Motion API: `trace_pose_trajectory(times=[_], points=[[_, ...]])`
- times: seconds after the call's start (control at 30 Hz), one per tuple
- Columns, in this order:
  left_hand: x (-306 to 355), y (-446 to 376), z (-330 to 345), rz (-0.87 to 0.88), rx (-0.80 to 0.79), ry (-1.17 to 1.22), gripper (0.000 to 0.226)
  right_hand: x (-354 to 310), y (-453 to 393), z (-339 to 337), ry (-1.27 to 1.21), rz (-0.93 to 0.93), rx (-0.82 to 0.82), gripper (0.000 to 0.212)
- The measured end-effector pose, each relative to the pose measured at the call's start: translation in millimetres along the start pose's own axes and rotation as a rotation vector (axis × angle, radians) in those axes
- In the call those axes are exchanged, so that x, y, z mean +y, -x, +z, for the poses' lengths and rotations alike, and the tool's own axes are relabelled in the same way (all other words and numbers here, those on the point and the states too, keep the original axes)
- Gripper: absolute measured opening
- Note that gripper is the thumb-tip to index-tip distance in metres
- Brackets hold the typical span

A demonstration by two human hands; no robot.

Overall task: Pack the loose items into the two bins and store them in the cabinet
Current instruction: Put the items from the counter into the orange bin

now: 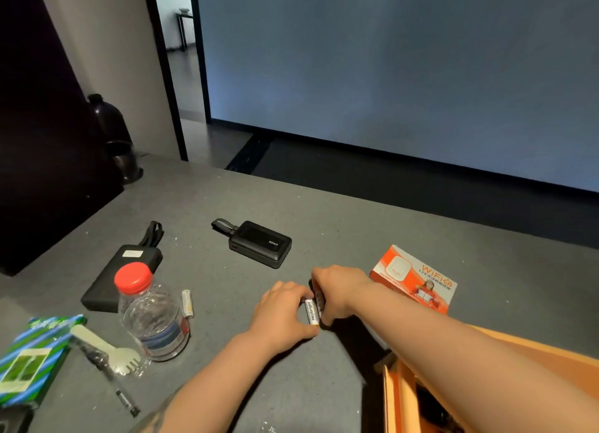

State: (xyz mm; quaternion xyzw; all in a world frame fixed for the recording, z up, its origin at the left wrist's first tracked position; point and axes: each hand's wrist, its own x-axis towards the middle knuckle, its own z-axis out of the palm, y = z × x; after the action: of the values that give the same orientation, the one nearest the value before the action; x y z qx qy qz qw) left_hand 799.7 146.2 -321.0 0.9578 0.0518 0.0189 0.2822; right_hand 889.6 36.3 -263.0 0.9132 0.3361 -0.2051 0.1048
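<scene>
Head view: we pinch the Heybright battery (311, 312) in our left hand (281, 312), fingers clamped on it, mid-table (340, 225); its long axis runs near-to-far. Our right hand (337, 291) closes on a dark object (319, 298) beside it, near the orange bin (402, 397).

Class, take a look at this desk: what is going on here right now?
A person is gathering batteries: the left hand and right hand meet over a white Heybright battery on the grey table. Another battery, two power banks, a water bottle and a WiFi box remain unpacked. An orange bin waits nearby.
</scene>
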Motion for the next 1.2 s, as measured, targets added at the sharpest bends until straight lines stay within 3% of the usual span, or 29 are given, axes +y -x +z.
trace_pose_trajectory(times=[0.13, 0.27, 0.37, 0.5, 0.63, 0.8, 1.03, 1.1, 1.2], points=[[11, 10, -17, -0.015, 0.109, 0.079, 0.049, 10, 42, -24, -0.099, 0.022, 0.218, 0.058], [51, 32, -53, 0.094, 0.26, 0.252, 0.046, 37, 127, -46, -0.363, 0.065, 0.481, 0.048], [93, 53, -66, 0.182, 0.303, 0.401, 0.048, 70, 194, -45, -0.516, 0.184, 0.582, 0.047], [137, 76, -52, 0.265, 0.175, 0.451, 0.047, 97, 246, -7, -0.554, 0.322, 0.471, 0.047], [154, 84, -25, 0.278, 0.067, 0.413, 0.049, 91, 245, 42, -0.463, 0.286, 0.327, 0.047], [158, 83, -12, 0.262, 0.114, 0.355, 0.049, 78, 209, 63, -0.156, 0.166, 0.408, 0.042], [153, 83, -8, 0.269, 0.151, 0.291, 0.049, 66, 189, 78, 0.102, 0.158, 0.459, 0.037], [152, 83, -9, 0.261, 0.144, 0.285, 0.05, 67, 186, 78, 0.137, 0.132, 0.466, 0.035], [149, 86, -10, 0.249, 0.125, 0.289, 0.049, 75, 194, 74, -0.06, 0.112, 0.441, 0.037]])
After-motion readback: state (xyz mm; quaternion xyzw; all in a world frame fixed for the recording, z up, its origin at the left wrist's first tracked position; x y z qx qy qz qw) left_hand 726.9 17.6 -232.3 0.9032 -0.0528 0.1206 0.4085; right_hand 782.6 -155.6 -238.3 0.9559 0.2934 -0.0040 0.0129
